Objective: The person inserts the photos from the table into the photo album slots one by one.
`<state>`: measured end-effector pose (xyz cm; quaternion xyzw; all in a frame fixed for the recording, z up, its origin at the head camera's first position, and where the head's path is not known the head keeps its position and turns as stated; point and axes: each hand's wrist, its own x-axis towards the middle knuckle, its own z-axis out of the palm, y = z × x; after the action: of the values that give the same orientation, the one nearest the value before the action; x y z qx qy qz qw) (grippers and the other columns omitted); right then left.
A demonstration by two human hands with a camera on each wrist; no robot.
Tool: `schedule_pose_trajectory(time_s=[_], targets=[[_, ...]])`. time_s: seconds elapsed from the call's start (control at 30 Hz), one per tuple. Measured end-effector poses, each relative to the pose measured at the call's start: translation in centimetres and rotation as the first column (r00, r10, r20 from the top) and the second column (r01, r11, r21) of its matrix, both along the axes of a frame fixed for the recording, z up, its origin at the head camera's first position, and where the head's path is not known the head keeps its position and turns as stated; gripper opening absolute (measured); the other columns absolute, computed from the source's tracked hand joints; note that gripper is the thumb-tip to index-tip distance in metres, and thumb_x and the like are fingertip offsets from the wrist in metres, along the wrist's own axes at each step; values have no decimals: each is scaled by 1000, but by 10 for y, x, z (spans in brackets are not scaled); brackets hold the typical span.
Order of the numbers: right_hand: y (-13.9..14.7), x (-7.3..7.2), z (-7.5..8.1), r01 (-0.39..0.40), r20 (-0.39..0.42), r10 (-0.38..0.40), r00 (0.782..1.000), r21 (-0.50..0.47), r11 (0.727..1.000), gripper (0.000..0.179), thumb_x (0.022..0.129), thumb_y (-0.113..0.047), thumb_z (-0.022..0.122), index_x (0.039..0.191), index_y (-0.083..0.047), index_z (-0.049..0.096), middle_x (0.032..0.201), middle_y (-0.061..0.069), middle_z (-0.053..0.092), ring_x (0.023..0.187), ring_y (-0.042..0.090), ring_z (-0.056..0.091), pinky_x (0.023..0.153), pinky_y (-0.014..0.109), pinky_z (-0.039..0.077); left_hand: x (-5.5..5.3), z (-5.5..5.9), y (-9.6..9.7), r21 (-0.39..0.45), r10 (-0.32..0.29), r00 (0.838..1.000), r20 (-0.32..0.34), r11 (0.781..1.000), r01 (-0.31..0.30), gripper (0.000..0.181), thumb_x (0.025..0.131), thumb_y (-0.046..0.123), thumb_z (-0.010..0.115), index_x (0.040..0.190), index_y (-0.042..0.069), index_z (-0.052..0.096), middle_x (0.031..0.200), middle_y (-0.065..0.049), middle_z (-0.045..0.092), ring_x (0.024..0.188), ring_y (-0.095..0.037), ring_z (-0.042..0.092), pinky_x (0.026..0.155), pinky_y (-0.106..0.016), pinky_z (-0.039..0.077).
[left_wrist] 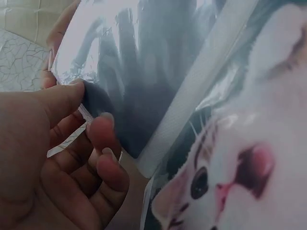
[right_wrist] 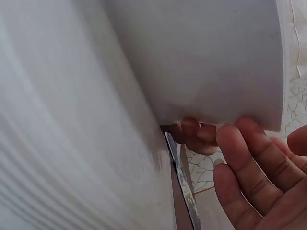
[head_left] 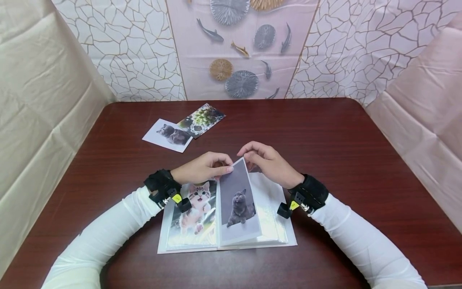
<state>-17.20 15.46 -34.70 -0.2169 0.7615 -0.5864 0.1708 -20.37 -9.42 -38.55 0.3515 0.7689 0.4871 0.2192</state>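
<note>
A photo album (head_left: 292, 237) lies spread open on the table. One of its clear-sleeved pages (head_left: 238, 184), holding a grey cat photo, stands half raised from the spine. My left hand (head_left: 203, 166) pinches this page's top edge, thumb on the photo side, as the left wrist view shows up close. At the page's upper outer corner is my right hand (head_left: 268, 162), fingers loosely bent. In the right wrist view its fingertips (right_wrist: 230, 139) meet the page's blank back (right_wrist: 216, 62), thumb apart. A kitten photo (head_left: 195, 212) fills the left page.
Beyond the album lie two loose prints: a grey cat photo (head_left: 167, 135) overlapping a plant photo (head_left: 203, 119). The dark wooden table (head_left: 361, 160) has cloth hanging at its sides and a patterned backdrop (head_left: 234, 48) behind.
</note>
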Motion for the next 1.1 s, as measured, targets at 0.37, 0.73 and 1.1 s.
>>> schedule_pose_trajectory(time_s=[0.37,0.73,1.1], targets=[[-2,-2,-4,-84,-1,84,996,19,996,20,106,-7,48,124,1,52,93,14,66,82,24,68,83,39,59,-1,6,-10,35,-2,999,41,999,1,21,106,18,54,93,7,67,63,-2,51,54,-18,47,57,-27,42],[-1,-3,-9,-153,-5,154,988,102,983,24,105,-9,52,124,6,54,93,15,70,85,27,68,83,36,58,-3,17,-26,130,-88,976,201,989,63,38,110,27,45,93,-1,63,73,-12,74,62,-36,71,62,-35,58],[1,-3,-9,-175,-11,178,984,128,976,24,105,-12,54,123,5,56,94,15,70,86,28,68,85,37,57,-5,22,-52,12,-53,990,132,999,52,60,109,49,37,99,-3,66,78,-8,72,69,-26,72,65,-34,54]])
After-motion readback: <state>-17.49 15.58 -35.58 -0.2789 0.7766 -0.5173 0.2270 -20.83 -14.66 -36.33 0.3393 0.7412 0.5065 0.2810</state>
